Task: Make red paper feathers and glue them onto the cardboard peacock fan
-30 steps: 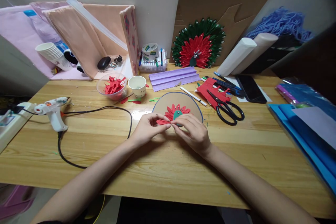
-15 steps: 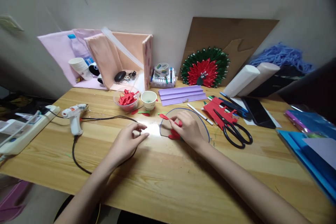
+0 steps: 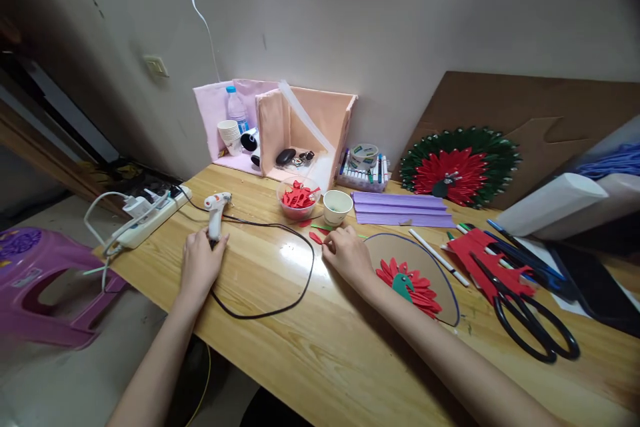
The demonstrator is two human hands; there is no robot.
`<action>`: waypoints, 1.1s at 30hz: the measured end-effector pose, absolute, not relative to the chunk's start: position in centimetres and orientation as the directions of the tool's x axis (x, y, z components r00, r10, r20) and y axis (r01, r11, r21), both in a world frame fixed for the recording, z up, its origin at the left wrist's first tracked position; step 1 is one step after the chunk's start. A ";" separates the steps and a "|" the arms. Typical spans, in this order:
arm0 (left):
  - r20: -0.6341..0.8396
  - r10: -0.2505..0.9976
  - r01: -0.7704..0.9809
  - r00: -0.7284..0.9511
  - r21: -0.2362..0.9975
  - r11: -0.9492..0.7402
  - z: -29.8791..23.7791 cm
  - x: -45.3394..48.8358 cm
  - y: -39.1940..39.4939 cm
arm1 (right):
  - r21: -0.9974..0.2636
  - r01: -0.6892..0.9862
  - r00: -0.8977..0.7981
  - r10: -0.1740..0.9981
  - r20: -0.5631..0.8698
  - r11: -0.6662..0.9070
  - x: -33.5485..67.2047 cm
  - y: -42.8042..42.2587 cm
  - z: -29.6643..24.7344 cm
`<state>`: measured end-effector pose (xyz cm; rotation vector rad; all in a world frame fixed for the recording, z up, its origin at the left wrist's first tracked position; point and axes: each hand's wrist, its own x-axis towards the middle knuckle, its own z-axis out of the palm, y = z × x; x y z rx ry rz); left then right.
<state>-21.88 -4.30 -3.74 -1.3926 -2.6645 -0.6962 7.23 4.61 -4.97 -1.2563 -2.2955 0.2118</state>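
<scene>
My left hand [image 3: 200,263] is closing around the handle of the white glue gun [image 3: 216,210] that stands on the wooden table [image 3: 310,347]; its black cord loops across the wood. My right hand [image 3: 345,255] rests on the table with fingers curled, pinching a small red paper petal [image 3: 315,237] at its fingertips. To its right lies a round cardboard disc [image 3: 425,267] bearing red petals and a teal bird shape [image 3: 403,284].
A clear bowl of red petals [image 3: 298,199] and a paper cup [image 3: 337,206] stand behind the hands. Purple folded paper [image 3: 400,208], pens, black scissors [image 3: 530,320] on red paper lie to the right. A power strip [image 3: 147,217] sits at the left edge, a purple stool [image 3: 40,280] below.
My head has turned left. My left hand left the disc and reached left to the glue gun. My right hand lifted a red petal off the disc and moved left of it.
</scene>
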 end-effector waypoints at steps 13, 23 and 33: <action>0.002 0.756 0.553 -0.655 0.683 0.478 2.3 -17.6 -10.2 | -0.872 0.453 -0.445 0.895 -0.040 0.186 14.6 -4.8 -0.1; 0.371 0.929 0.764 -0.008 0.602 -0.234 1.8 -0.2 -11.6 | -0.966 -0.071 -0.408 0.891 -0.198 -0.247 12.5 -8.9 1.2; 0.167 0.883 0.735 0.439 0.499 -0.459 1.1 -2.1 -3.5 | -0.926 0.140 -0.081 0.928 -0.364 -0.350 21.1 -7.5 0.2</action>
